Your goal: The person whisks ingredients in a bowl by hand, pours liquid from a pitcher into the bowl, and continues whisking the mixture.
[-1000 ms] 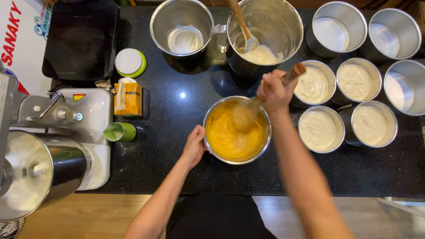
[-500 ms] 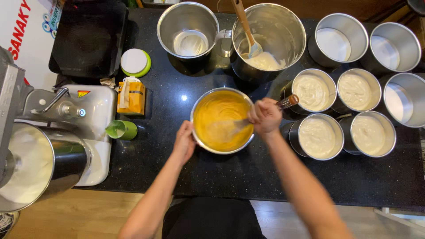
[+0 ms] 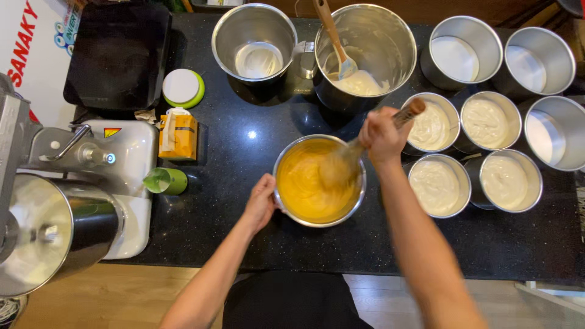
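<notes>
1. My left hand (image 3: 261, 204) was curled against the left rim of the steel mixing bowl (image 3: 319, 181), fingers closed lightly on its edge to steady it on the black counter (image 3: 244, 237).
2. My right hand (image 3: 382, 135) was wrapped tight around the wooden handle of a whisk (image 3: 353, 152), just above the bowl's right rim; the wire end was down in the bowl and blurred.
3. The yellow batter (image 3: 308, 183) in that bowl looked smooth and even in colour, with no streaks that I could make out, so I judged the mixing well along though not finished.
4. Right of the bowl stood four round tins filled with pale batter (image 3: 466, 152), close together in two rows; those looked done.
5. Further right and behind them, three more tins (image 3: 518, 58) held no batter, so filling remained for these.
6. Directly behind the bowl, a tall steel pot (image 3: 372, 45) had only a little white mixture at its bottom, with a spatula (image 3: 335, 39) leaning in it.
7. Left of that pot sat a smaller steel bowl (image 3: 254, 42), nearly scraped out.
8. Well left of the mixing bowl were a small orange carton (image 3: 178, 137), a green cup (image 3: 164, 181) and a stand mixer (image 3: 67, 201), none touched by me.
</notes>
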